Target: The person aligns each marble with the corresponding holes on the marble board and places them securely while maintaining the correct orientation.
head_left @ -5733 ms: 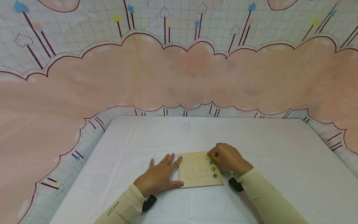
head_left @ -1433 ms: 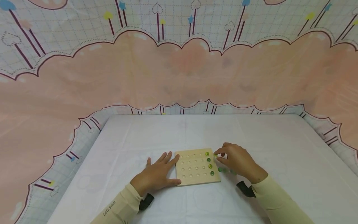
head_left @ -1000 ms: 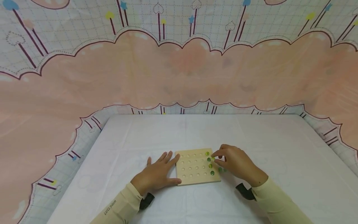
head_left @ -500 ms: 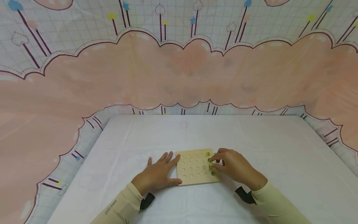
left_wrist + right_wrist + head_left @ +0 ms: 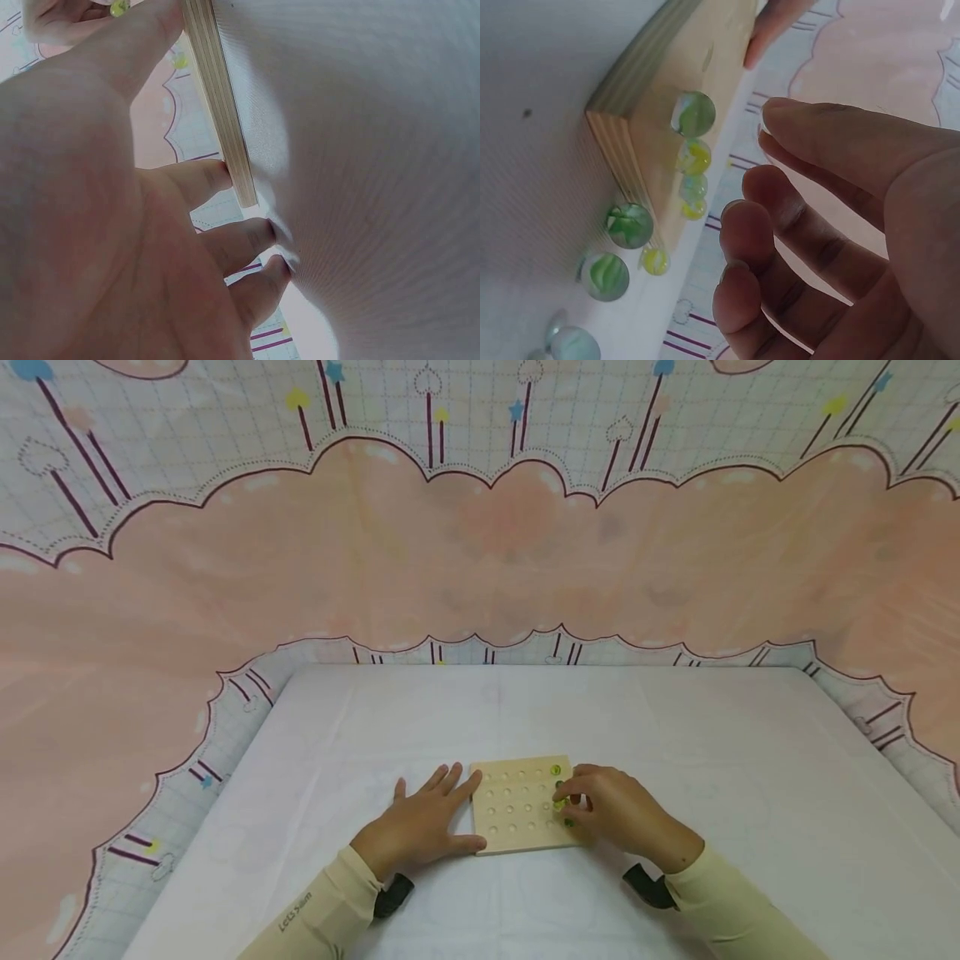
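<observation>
My left hand (image 5: 416,831) lies with spread fingers at the left edge of a wooden board (image 5: 517,839) with rows of round hollows. Its thumb and a finger touch that edge. Over the board's right side, my right hand (image 5: 626,814) pinches a yellow marble (image 5: 119,8), seen in the left wrist view. In the right wrist view its thumb and fingers hide that marble. A column of marbles sits in the board's right-hand hollows: a green marble (image 5: 693,114) nearest, then a yellow marble (image 5: 694,157), and another green and yellow behind.
Beside the board's right edge lie several loose marbles, among them a green marble (image 5: 630,225) and a yellow marble (image 5: 655,260); my right hand hides them in the head view. A white cloth (image 5: 420,718) covers the table. A patterned curtain (image 5: 480,560) hangs behind.
My right hand has moved from beyond the board's right edge leftward and nearer, over the column of marbles, with the yellow marble. Earlier, the far right hollow received a yellow marble. My left hand stays.
</observation>
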### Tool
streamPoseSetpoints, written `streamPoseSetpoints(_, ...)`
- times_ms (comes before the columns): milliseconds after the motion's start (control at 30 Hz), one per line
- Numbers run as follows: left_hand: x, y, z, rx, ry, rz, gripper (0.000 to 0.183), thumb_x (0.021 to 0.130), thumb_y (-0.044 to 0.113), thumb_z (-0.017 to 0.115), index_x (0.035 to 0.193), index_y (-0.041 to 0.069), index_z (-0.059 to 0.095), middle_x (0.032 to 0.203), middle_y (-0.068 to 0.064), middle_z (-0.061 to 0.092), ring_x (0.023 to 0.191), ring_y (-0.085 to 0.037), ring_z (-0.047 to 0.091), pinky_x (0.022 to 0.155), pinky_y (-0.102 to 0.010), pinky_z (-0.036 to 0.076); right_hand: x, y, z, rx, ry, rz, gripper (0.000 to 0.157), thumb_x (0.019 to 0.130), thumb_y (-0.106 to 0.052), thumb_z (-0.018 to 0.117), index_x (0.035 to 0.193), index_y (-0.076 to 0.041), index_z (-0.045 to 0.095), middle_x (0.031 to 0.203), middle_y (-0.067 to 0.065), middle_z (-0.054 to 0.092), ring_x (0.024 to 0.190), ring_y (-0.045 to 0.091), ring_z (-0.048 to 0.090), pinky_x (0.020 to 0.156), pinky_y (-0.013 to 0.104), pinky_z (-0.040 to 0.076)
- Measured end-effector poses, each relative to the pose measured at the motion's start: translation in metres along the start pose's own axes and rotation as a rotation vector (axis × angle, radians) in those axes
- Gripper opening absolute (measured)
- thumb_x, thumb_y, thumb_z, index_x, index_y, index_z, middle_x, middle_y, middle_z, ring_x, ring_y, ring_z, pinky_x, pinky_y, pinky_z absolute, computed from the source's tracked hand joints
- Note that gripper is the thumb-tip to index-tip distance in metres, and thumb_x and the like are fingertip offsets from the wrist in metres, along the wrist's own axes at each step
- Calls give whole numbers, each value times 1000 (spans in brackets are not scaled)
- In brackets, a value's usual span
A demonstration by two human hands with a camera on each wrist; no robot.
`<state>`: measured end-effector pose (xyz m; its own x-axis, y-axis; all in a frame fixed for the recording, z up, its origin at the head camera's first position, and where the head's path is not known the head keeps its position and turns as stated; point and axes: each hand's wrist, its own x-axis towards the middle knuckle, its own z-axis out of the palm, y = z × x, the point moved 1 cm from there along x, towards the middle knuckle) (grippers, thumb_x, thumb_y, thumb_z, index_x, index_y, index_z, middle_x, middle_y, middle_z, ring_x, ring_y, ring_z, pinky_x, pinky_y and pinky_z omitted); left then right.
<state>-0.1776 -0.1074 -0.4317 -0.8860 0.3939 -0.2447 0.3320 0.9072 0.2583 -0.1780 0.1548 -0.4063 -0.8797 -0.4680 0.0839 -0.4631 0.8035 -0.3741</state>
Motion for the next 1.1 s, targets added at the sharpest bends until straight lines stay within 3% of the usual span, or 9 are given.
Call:
streamPoseSetpoints(400, 2, -1, -1, -2, -3, -3, 93, 72, 73, 52, 147, 35, 14, 155, -2, 13, 144, -23, 10, 103, -72, 8, 0, -1, 10, 22, -34, -17, 17, 73, -16, 70, 88, -24, 74, 70, -17, 51, 57, 0, 42, 52, 17, 37)
streamPoseSetpoints(1100, 4, -3, 3, 17, 12, 5, 93, 72, 75, 50, 147, 35, 14, 155, -3, 15, 144, -23, 12, 101, -73, 10, 1, -1, 17, -11, -53, -22, 13, 74, -20, 75, 88, -21, 76, 69, -14, 49, 58, 2, 39, 49, 17, 33)
